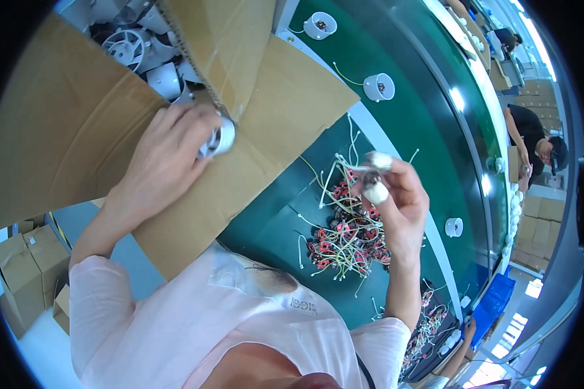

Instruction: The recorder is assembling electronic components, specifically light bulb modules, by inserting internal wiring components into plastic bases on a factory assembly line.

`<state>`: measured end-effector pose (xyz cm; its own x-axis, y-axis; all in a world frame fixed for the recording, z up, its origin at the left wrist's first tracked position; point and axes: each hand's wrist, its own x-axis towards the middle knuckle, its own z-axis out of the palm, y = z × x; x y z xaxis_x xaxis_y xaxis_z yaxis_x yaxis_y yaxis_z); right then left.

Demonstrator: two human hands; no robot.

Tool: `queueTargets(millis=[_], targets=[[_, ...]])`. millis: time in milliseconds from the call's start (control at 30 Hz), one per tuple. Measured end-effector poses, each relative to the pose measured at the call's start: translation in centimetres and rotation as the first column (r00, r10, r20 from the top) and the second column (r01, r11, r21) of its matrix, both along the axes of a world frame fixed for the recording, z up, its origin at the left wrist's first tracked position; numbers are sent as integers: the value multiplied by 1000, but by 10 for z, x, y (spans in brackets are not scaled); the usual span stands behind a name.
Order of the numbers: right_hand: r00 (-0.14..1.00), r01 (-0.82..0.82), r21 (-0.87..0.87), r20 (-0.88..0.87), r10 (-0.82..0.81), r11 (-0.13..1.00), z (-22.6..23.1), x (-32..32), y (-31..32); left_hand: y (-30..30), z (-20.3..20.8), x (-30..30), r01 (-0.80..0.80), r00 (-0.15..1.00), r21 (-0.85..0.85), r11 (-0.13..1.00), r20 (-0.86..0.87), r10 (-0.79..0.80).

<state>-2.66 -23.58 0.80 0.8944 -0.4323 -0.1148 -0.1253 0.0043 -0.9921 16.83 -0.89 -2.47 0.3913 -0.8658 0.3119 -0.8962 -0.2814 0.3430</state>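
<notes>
The left hand (169,152), left of the frame's middle, is closing its fingers around a white ring-shaped housing (224,136), which is sitting over the edge of an open cardboard box (78,123). More white housings (163,81) are lying jumbled inside the box at the upper left. The right hand (374,178), well apart from the left and right of the middle, is pinching a small dark part (371,177) between thumb and finger, both wearing white fingertip covers (376,192); blur is hiding the part's details. Beneath and beside this hand, a tangled pile of red-and-black wired parts (344,240) is lying on the green counter (266,211). Along the green strip (415,129) at the upper right, white cylinders (379,87) are standing spaced apart. A person in dark clothing (532,133) is working at the far right, and a blue bin (493,310) is resting at the lower right.
</notes>
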Motion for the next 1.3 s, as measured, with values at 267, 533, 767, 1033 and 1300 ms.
queueTargets(millis=[267, 533, 767, 1033, 1300], targets=[[936, -140, 208, 347, 61, 968, 8, -2, 7, 9, -6, -6, 23, 265, -501, 865, -832, -488], [837, 65, 294, 504, -212, 954, 3, 23, 37, -37, -5, -13, 78, -225, -403, 912, -898, -378], [819, 179, 45, 546, -175, 983, -15, 28, 48, -49, -18, -21, 142, 244, -374, 916, -884, -399], [801, 241, -174, 591, -94, 955, -28, 32, 48, -51, -12, -17, 209, 493, -341, 917, -773, -400], [829, 190, -292, 560, 7, 938, -35, 34, 49, -53, -24, -19, 107, 409, -395, 912, -819, -402]])
